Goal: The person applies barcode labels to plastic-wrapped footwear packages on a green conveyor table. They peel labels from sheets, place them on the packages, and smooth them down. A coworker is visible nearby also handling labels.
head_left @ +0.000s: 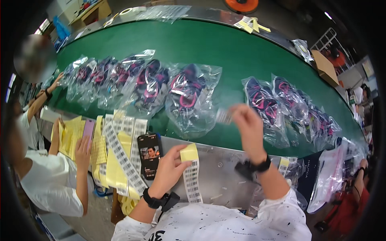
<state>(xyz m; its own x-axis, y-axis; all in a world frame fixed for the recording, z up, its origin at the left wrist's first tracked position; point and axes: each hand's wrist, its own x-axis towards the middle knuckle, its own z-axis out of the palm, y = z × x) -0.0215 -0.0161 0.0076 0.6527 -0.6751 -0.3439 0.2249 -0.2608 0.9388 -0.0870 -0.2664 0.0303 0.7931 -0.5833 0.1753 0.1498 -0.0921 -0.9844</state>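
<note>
My left hand [169, 166] pinches the top of a strip of barcode labels [192, 182], whose yellow backing is folded over at the upper end. The strip hangs down over the metal edge of the table. Out over the green belt, my right hand [246, 120] is slightly blurred, its fingers closed on a small white barcode label [223, 116]. That label is beside a clear plastic bag of navy and pink shoes [188, 94] to its left. To the right of the hand lies another bagged pair of shoes [260, 100].
More bagged shoes [120, 76] line the green belt [201, 44]. A lit phone [149, 154] and several label sheets [118, 150] lie on the metal ledge [221, 162]. At left, a co-worker's hand [83, 148] is by the sheets; plastic bags [327, 180] are piled at right.
</note>
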